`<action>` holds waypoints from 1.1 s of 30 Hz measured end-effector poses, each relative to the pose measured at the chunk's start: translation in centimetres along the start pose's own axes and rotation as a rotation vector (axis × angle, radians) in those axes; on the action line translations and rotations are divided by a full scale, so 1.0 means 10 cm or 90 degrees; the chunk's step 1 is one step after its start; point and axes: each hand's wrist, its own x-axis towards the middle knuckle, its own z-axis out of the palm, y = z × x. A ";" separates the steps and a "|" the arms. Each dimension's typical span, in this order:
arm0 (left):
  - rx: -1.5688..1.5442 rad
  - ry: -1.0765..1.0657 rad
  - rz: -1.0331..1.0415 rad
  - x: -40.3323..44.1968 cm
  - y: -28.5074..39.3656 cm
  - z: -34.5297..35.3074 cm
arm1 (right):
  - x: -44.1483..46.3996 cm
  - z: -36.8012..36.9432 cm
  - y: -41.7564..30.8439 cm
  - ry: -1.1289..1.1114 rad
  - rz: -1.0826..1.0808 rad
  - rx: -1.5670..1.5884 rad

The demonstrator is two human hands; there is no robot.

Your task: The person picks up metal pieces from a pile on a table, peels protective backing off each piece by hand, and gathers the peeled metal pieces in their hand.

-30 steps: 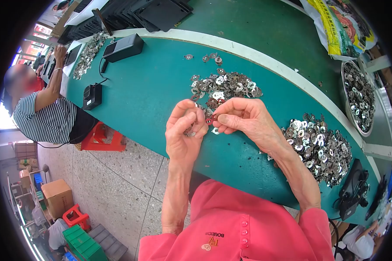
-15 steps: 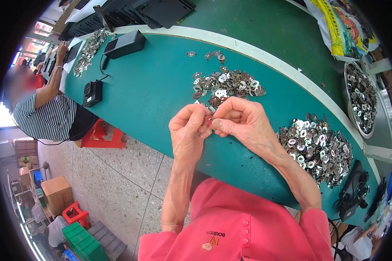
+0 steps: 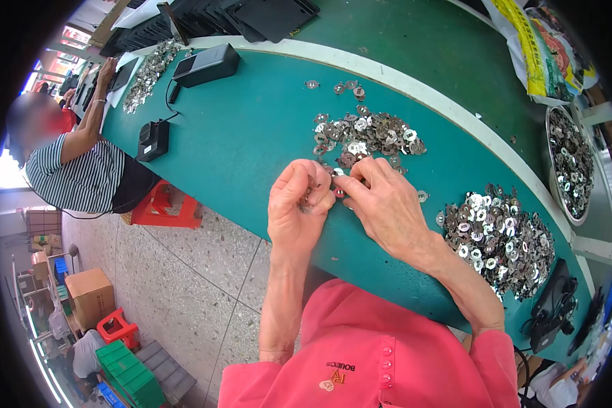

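Note:
My left hand is curled around several small metal pieces, which show between its fingers. Just right of it, my right hand is closed, thumb and fingertips together at a small metal piece beside the left fingers. A reddish piece shows between the two hands. Beyond the hands lies a loose pile of flat metal pieces on the green table. A larger pile of the same pieces is to the right of my right forearm.
A black device and a black box stand at the left. A metal bowl of pieces is at the far right, near a black adapter with cables. A person in a striped shirt sits at the left.
The reddish piece has left the right fingertips and shows lower between the hands. My right hand has turned palm-down, its fingers at another piece. The view has shifted slightly.

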 end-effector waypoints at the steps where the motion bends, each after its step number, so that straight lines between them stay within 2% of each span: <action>1: -0.011 0.016 -0.004 -0.01 0.00 0.01 | -0.01 -0.02 0.00 -0.010 -0.002 0.002; 7: -0.052 0.093 0.002 -0.02 0.02 0.06 | -0.02 -0.10 0.10 -0.018 -0.003 -0.004; 11: -0.071 0.073 0.024 -0.04 0.03 0.04 | 0.00 -0.10 0.02 0.009 -0.016 0.031; 17: -0.065 0.073 0.041 -0.03 0.03 0.04 | -0.03 -0.10 0.05 -0.069 -0.011 -0.007; 20: -0.036 0.073 0.046 -0.03 0.02 0.04 | -0.02 -0.12 0.08 -0.037 0.006 0.009; 23: 0.054 0.062 0.062 -0.03 0.00 0.05 | 0.06 -0.23 0.08 -0.077 0.181 0.275; 26: 0.211 0.106 0.071 -0.03 -0.06 0.16 | 0.08 -0.23 0.10 -0.033 0.322 0.674; 33: 0.345 0.105 0.056 -0.05 -0.10 0.27 | 0.08 -0.27 0.10 -0.037 0.365 0.759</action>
